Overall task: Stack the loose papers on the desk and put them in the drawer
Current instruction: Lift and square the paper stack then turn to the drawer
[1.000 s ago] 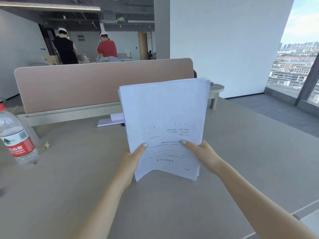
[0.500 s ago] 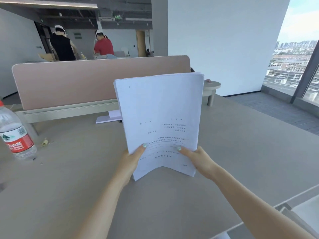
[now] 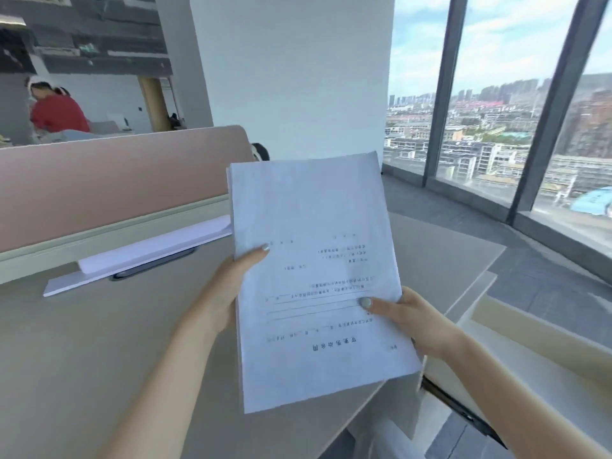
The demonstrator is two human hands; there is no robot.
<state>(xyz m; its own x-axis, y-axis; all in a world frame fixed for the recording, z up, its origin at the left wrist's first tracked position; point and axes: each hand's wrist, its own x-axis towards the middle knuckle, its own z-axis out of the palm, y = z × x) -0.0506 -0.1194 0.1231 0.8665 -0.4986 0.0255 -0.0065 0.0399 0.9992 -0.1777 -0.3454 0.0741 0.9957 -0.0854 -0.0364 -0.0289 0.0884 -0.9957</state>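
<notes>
- Head view: the stack of papers [image 3: 314, 279] is held in the air by both hands, above the right end of the desk [image 3: 82, 359], with the printed text upside down to the camera.
- The left hand [image 3: 228, 286] is closed on the left edge of the stack, with the thumb laid on the top sheet and the other fingers hidden behind the paper.
- The right hand [image 3: 417, 321] is closed on the right edge, lower down, with the thumb pressed on the printed lines; its other fingers are also hidden.
- Compared with half a second ago, the stack is now held flatter and nearer to the desk's right edge, and the left thumb is placed higher on the sheet than before.
- The view has been turned to the right: the water bottle that was seen at the left is no longer in the picture, and the large windows [image 3: 496, 127] are now seen widely.
- A pale open compartment [image 3: 530, 342], perhaps the drawer, is now seen at the lower right, just beside the desk, but this cannot be told for sure.
- More white sheets [image 3: 149, 253] are lying on the desk by the pink divider [image 3: 116, 180], well apart from the held stack.
</notes>
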